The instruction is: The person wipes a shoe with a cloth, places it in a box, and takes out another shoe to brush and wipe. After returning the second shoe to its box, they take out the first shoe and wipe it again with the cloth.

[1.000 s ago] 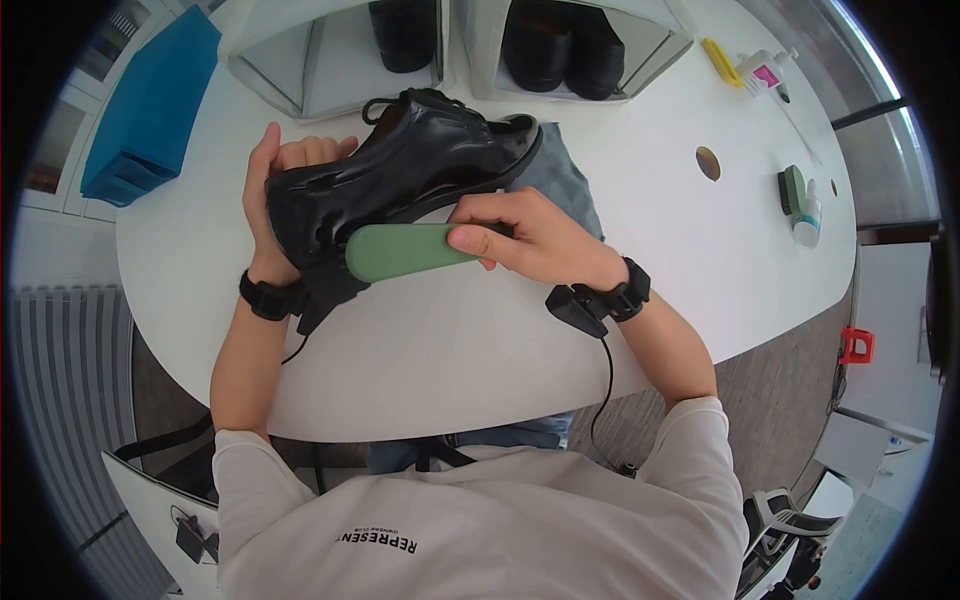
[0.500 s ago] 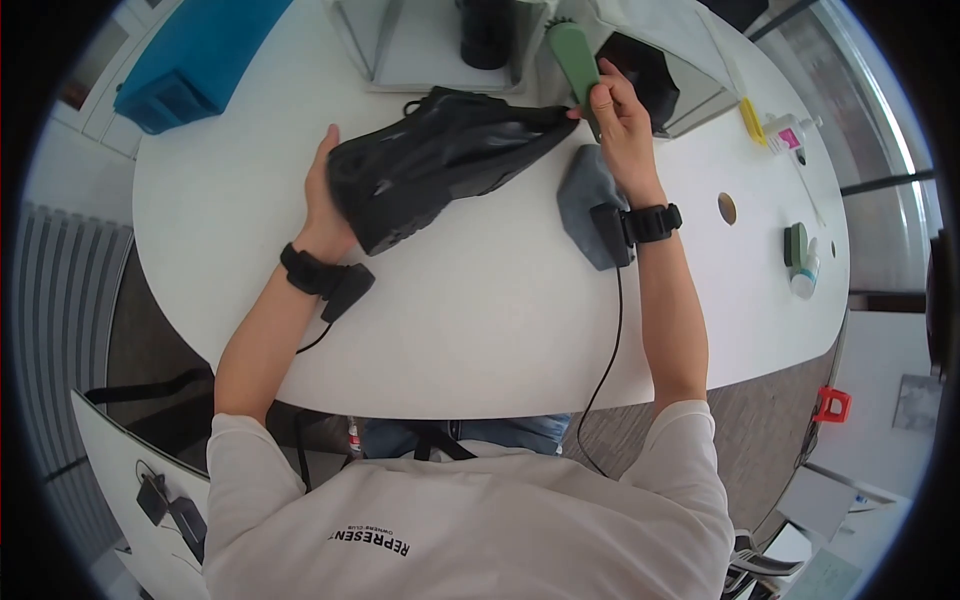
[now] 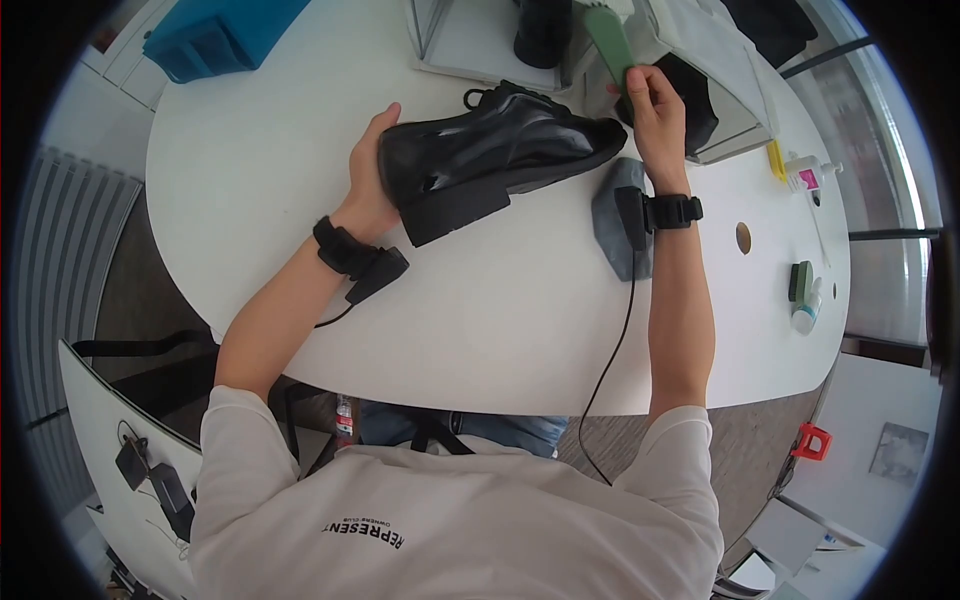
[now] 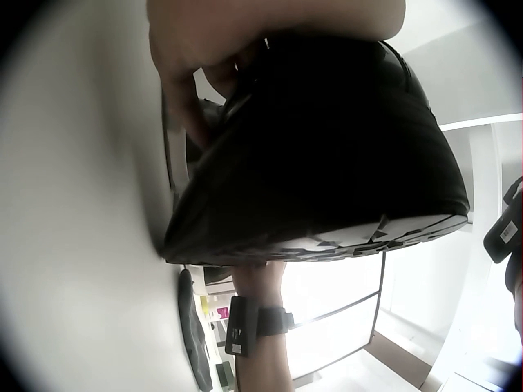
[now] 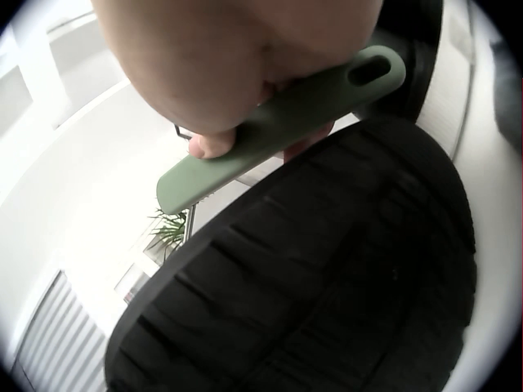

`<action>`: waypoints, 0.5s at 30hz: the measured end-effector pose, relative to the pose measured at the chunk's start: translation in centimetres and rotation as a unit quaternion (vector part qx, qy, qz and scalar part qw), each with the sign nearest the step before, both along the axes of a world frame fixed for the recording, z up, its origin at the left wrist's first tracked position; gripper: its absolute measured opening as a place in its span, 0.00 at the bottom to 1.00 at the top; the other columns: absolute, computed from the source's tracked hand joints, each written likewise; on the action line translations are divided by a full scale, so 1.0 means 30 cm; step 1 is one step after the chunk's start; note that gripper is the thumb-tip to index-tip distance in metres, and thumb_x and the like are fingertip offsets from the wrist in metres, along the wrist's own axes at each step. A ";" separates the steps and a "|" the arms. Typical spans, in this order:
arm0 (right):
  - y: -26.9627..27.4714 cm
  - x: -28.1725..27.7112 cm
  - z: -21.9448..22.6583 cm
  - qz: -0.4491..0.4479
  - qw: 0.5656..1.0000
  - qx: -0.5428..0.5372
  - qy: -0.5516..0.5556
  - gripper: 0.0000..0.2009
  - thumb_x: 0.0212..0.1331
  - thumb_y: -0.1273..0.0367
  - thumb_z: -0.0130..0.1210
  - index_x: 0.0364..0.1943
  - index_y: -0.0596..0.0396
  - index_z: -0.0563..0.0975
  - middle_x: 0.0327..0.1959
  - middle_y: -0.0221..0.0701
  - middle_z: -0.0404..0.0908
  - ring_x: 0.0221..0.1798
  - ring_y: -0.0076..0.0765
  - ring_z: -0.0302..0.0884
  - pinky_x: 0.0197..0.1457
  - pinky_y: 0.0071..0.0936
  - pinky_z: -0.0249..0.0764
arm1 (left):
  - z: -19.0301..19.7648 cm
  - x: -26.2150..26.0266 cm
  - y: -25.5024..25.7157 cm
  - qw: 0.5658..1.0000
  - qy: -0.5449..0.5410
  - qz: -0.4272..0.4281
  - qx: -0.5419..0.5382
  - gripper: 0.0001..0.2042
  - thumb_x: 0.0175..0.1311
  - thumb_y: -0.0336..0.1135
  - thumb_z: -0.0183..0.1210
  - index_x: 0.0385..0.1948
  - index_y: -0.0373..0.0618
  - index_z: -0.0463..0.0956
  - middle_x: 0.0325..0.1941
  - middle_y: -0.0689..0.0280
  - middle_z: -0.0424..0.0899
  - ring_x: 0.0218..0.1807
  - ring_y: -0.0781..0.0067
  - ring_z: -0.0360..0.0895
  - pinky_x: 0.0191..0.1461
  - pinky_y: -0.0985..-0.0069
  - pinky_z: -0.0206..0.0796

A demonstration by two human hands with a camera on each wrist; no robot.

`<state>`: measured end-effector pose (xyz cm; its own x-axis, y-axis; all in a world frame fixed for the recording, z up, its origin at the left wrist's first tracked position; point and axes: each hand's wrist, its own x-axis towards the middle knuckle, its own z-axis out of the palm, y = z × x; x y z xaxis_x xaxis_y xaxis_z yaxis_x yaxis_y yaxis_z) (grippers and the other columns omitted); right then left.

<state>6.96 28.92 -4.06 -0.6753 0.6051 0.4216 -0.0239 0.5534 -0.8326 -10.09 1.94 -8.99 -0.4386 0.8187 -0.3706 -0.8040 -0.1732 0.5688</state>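
Observation:
A glossy black lace-up shoe (image 3: pixel 495 140) is held tilted over the table, its heel and sole edge facing me. My left hand (image 3: pixel 368 180) grips it round the heel, and some fingers are hidden behind it in the left wrist view. My right hand (image 3: pixel 655 125) holds a green-handled brush (image 3: pixel 608 45) just past the toe, bristle end pointing away. In the right wrist view, the thumb lies along the green handle (image 5: pixel 282 126), and the black treaded sole (image 5: pixel 310 269) fills the space below. A grey-blue cloth (image 3: pixel 608 225) lies under the right wrist.
Two white boxes stand at the back, the left one (image 3: pixel 470 72) with a black shoe (image 3: pixel 540 35), the right one (image 3: pixel 740 90) close to my right hand. A teal case (image 3: pixel 220 40) sits far left. At right are bottles (image 3: pixel 805 175) and another green brush (image 3: pixel 798 282).
My right hand has carried the brush from beside the heel forward to the toe. The shoe has rolled so its heel and sole edge face me. The head view has shifted too.

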 end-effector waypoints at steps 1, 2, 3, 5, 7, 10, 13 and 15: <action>0.001 -0.009 0.000 0.008 1.000 0.019 -0.001 0.15 0.69 0.59 0.49 0.39 0.60 0.77 0.30 0.25 0.79 0.35 0.17 0.71 0.42 0.15 0.65 | 0.006 0.006 0.001 1.000 -0.011 -0.010 0.008 0.23 0.64 0.53 0.51 0.37 0.38 0.80 0.38 0.59 0.84 0.41 0.64 0.79 0.52 0.71 0.69; 0.000 -0.008 -0.001 0.014 0.999 0.039 -0.003 0.15 0.69 0.60 0.49 0.39 0.60 0.77 0.31 0.25 0.80 0.35 0.16 0.70 0.42 0.15 0.65 | 0.007 0.014 0.002 1.000 -0.012 -0.013 0.007 0.23 0.64 0.53 0.51 0.37 0.38 0.80 0.38 0.59 0.84 0.41 0.64 0.79 0.52 0.71 0.69; -0.003 -0.002 -0.004 0.012 0.999 0.038 -0.002 0.15 0.69 0.60 0.49 0.39 0.60 0.77 0.31 0.25 0.80 0.35 0.16 0.70 0.42 0.15 0.65 | 0.010 0.017 0.001 1.000 -0.010 -0.008 -0.002 0.23 0.64 0.53 0.51 0.36 0.38 0.80 0.37 0.59 0.84 0.40 0.64 0.79 0.52 0.71 0.69; -0.002 -0.009 -0.009 0.023 0.999 0.032 -0.003 0.15 0.69 0.60 0.50 0.39 0.60 0.77 0.31 0.25 0.81 0.35 0.15 0.68 0.40 0.15 0.64 | 0.010 0.000 -0.002 1.000 -0.005 0.001 -0.009 0.22 0.64 0.53 0.51 0.36 0.39 0.80 0.37 0.59 0.84 0.39 0.64 0.79 0.52 0.71 0.70; 0.002 -0.003 -0.010 0.038 0.999 0.011 0.005 0.15 0.69 0.60 0.50 0.39 0.59 0.77 0.30 0.24 0.80 0.34 0.15 0.67 0.40 0.16 0.64 | -0.001 -0.006 -0.011 1.000 -0.007 -0.017 0.017 0.21 0.64 0.52 0.51 0.35 0.40 0.81 0.36 0.60 0.85 0.39 0.65 0.79 0.51 0.72 0.70; 0.003 0.006 -0.030 0.052 0.999 0.003 0.015 0.14 0.69 0.60 0.50 0.38 0.59 0.77 0.29 0.22 0.78 0.33 0.16 0.65 0.39 0.16 0.63 | 0.035 0.016 -0.005 1.000 -0.014 -0.007 -0.010 0.20 0.62 0.52 0.52 0.32 0.40 0.80 0.33 0.62 0.84 0.37 0.66 0.79 0.48 0.71 0.70; 0.007 0.003 -0.054 0.047 0.998 0.019 0.034 0.13 0.69 0.61 0.50 0.37 0.59 0.77 0.28 0.21 0.75 0.33 0.16 0.64 0.40 0.16 0.62 | 0.027 0.016 0.011 0.999 -0.016 0.029 -0.029 0.21 0.62 0.52 0.52 0.32 0.40 0.80 0.33 0.62 0.84 0.37 0.65 0.79 0.49 0.71 0.70; 0.003 0.016 -0.058 0.062 0.998 -0.003 0.005 0.15 0.71 0.60 0.47 0.43 0.58 0.76 0.37 0.26 0.82 0.41 0.18 0.71 0.51 0.17 0.64 | 0.031 0.022 0.005 0.999 -0.025 0.019 -0.038 0.22 0.62 0.52 0.51 0.34 0.39 0.80 0.35 0.61 0.84 0.38 0.64 0.79 0.49 0.71 0.70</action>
<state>7.43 29.00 -5.81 -0.7406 0.5204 0.4250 -0.0996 0.5405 -0.8354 -9.44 2.11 -8.05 -0.4490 0.7699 -0.4535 -0.8250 -0.1623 0.5413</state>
